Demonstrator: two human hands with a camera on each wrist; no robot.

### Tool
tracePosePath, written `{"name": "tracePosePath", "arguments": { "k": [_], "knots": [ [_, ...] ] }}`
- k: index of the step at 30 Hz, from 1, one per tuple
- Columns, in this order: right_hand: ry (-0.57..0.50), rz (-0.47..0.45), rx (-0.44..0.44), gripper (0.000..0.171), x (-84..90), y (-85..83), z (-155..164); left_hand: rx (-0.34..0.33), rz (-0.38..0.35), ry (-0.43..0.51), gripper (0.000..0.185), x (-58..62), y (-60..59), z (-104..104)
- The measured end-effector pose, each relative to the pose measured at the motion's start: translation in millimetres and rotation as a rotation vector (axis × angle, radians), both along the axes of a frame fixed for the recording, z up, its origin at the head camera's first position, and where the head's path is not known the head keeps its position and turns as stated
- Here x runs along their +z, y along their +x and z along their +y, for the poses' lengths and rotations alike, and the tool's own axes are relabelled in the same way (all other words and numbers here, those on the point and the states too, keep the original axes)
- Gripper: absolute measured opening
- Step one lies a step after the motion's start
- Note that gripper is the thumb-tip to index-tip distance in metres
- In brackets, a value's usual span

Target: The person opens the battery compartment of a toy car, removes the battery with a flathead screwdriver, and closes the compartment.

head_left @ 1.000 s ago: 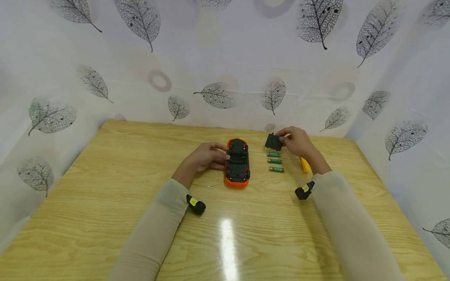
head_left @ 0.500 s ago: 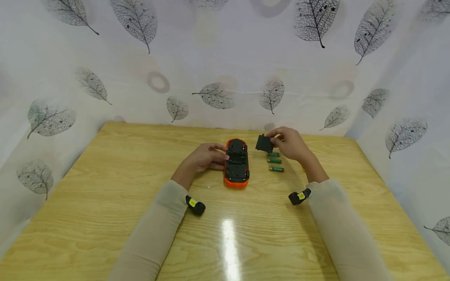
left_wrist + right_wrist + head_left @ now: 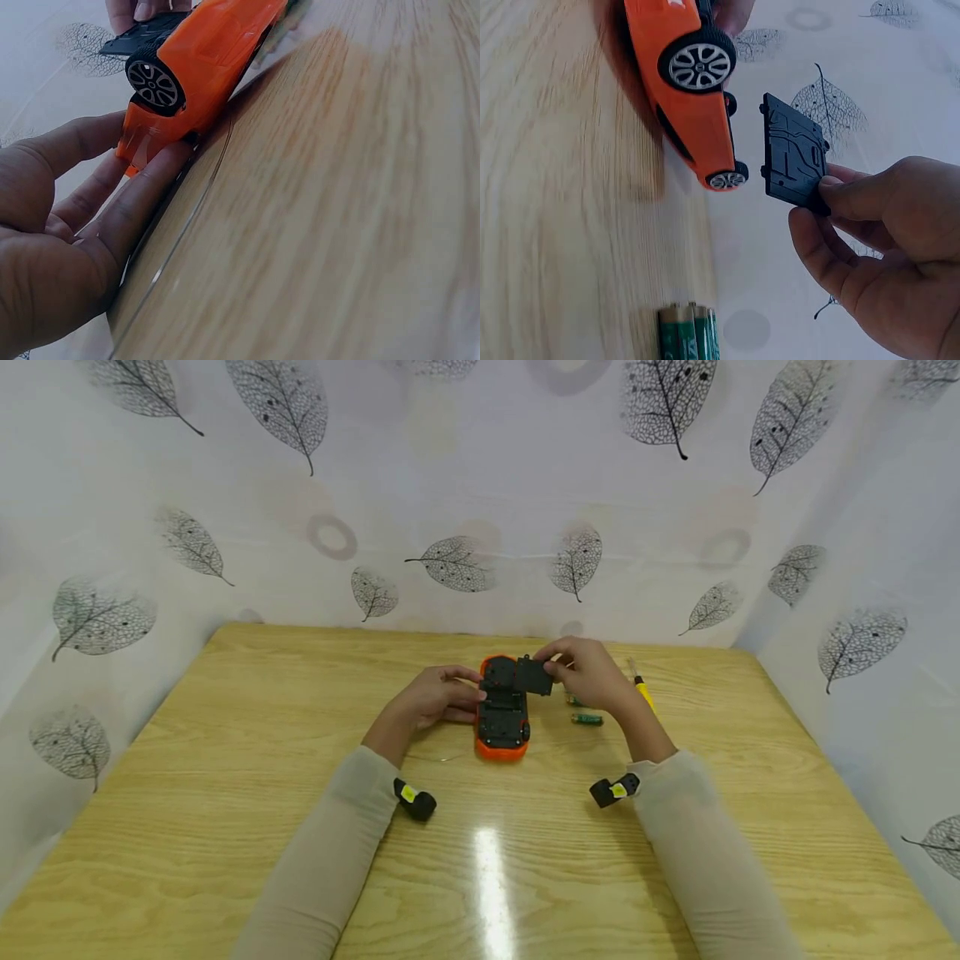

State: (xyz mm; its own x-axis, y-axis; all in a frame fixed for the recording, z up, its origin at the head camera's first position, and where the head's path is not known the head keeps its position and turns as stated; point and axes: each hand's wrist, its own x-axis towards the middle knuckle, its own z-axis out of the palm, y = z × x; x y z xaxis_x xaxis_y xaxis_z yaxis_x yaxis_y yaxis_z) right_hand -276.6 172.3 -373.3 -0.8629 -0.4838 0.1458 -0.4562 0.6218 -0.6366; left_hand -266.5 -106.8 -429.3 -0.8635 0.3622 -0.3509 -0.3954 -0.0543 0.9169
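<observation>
left hand (image 3: 438, 695): fingers relaxed, resting against upturned toy car (image 3: 503, 708) on desk (image 3: 225, 793) | car: light, stiff, slippery plastic; hold its sides | right hand (image 3: 588, 672): pinches battery cover (image 3: 533, 676) above car; thin, brittle, hold edges

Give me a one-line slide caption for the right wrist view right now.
Right hand pinches a black cover beside an upturned orange toy car, green batteries lying on the wooden table.

Overhead head view; close wrist views
</observation>
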Motion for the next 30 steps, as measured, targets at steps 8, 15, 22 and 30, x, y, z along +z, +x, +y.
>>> {"name": "tracePosePath", "arguments": {
  "k": [8,15,22,30],
  "knots": [
    [0.01,-0.022,0.035,0.022,-2.1,-0.4,-19,-0.001,-0.009,0.003,0.039,1.3,0.1,-1],
    [0.028,-0.069,0.059,0.022,-0.2,1.1,-31,0.0,-0.02,0.018,0.036,2.6,0.5,0],
    [0.077,-0.061,0.1,0.022,0.9,1.4,-41,-0.003,-0.011,0.041,0.032,1.2,0.7,-1],
    [0.102,-0.073,0.11,0.022,1.0,1.9,-44,0.002,-0.017,0.039,0.032,-0.2,-1.0,-2]
  ]
}}
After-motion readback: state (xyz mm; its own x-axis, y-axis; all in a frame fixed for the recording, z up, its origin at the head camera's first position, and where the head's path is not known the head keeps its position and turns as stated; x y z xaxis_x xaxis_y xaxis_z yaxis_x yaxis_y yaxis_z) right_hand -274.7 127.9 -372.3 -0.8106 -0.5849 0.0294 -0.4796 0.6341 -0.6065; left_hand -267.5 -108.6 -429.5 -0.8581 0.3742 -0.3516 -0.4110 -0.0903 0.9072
